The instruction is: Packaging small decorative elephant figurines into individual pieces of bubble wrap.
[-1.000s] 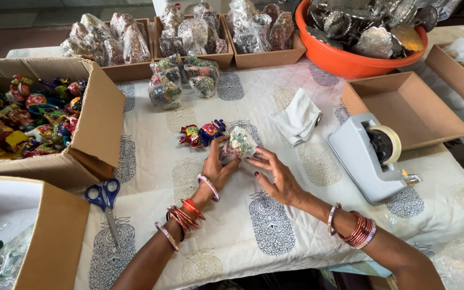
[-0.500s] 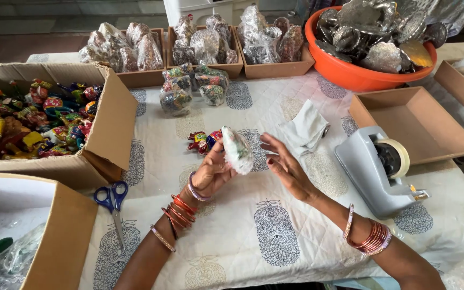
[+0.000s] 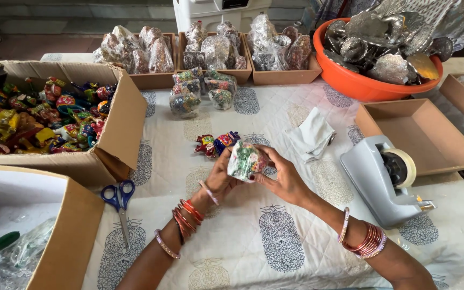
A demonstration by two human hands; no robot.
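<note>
Both hands hold a small painted figurine wrapped in clear plastic above the printed tablecloth. My left hand grips it from the left and below. My right hand closes on it from the right. Just behind the hands lies an unwrapped colourful figurine on the cloth. Several wrapped figurines stand further back in the middle.
A cardboard box of colourful figurines sits at left, blue scissors beside it. A grey tape dispenser stands at right, near an empty cardboard tray, a folded white cloth and an orange tub. Trays of wrapped items line the back.
The wrapped figurine has been turned in my hands and the right hand has closed onto it. The view has shifted slightly.
</note>
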